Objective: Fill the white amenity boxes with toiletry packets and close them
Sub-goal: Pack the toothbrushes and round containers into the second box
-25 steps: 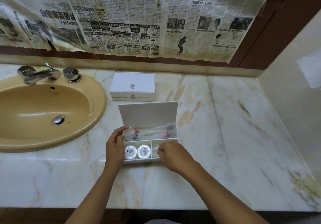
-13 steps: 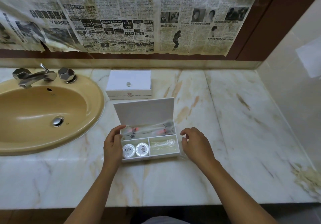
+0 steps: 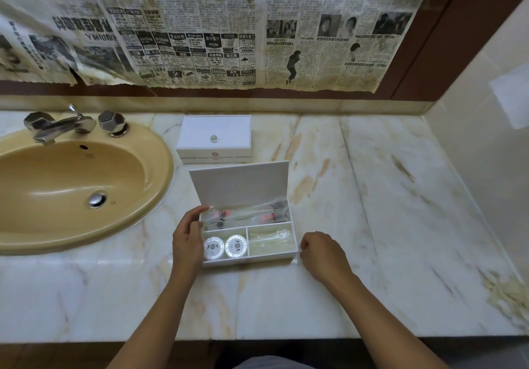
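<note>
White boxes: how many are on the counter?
2. The open box sits between the hands; the closed box stands behind it, beside the sink. None seems hidden.

We see the open white amenity box (image 3: 294, 241) near the counter's front edge, its lid (image 3: 240, 182) raised at 12 o'clock. Its long rear compartment holds clear toothbrush packets (image 3: 246, 214) with red marks. At 7 o'clock inside sit two round white packets (image 3: 225, 246) side by side; at 4 o'clock lies a clear flat packet (image 3: 270, 241). Beyond, at 12 o'clock, stands a closed white amenity box (image 3: 214, 137).
</note>
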`<state>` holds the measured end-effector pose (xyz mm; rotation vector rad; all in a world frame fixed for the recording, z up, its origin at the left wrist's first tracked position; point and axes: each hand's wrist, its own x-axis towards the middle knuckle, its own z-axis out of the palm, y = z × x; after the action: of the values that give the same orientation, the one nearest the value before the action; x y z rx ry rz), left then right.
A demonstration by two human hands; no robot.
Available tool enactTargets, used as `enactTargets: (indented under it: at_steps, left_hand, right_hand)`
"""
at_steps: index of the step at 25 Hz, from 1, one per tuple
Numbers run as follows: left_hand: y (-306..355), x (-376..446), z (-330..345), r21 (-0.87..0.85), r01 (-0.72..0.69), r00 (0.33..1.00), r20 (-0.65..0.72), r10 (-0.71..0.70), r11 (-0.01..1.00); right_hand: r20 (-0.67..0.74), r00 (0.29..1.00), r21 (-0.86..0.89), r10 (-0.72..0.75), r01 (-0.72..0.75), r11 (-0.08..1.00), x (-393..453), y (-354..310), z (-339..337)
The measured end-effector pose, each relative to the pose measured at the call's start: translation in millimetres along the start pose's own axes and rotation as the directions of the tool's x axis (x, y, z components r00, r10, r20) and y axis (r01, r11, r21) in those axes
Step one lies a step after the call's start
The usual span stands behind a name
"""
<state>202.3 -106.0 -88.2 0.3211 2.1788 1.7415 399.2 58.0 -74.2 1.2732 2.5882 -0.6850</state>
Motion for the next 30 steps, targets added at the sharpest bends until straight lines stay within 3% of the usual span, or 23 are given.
enactTargets:
  at_steps: [5, 10, 12, 15, 17, 24, 27, 30]
  left_hand:
    - [0, -1, 0, -0.009, 0.000, 1.000, -0.001, 0.000, 1.000]
    - [-1, 0, -1, -0.020, 0.005, 1.000, 0.003, -0.004, 1.000]
    - [-3, 1, -2, -0.021, 0.001, 1.000, 0.007, -0.001, 1.000]
    - [-5, 1, -3, -0.018, -0.014, 1.000, 0.004, 0.014, 1.000]
    - [-5, 1, -2, -0.004, -0.021, 1.000, 0.009, 0.021, 1.000]
    - [-1, 0, -2, -0.010, -0.013, 1.000, 0.010, 0.013, 1.000]
    - [-1, 0, -2, -0.002, -0.019, 1.000, 0.008, 0.019, 1.000]
    - [-1, 0, -1, -0.006, -0.015, 1.000, 0.009, 0.015, 1.000]
  right_hand:
    - [-0.218, 0.976, 0.051, 0.002, 0.009, 0.999, 3, -10, -27]
    - [-0.403, 0.891, 0.146, -0.212, 0.291, 0.946, -3, -47, -53]
    - [-0.359, 0.877, 0.137, -0.320, 0.389, 0.911, -7, -64, -48]
    - [-0.139, 0.916, 0.060, -0.377, 0.388, 0.920, -9, -80, -24]
    - [-0.016, 0.936, 0.009, -0.350, 0.350, 0.937, -9, -82, -13]
    - [0.150, 0.960, 0.006, -0.238, 0.240, 0.971, -10, -77, -16]
    - [0.124, 0.957, 0.014, -0.262, 0.263, 0.965, -13, -80, -21]
    - [-0.039, 0.934, 0.030, -0.354, 0.355, 0.934, -16, -95, -40]
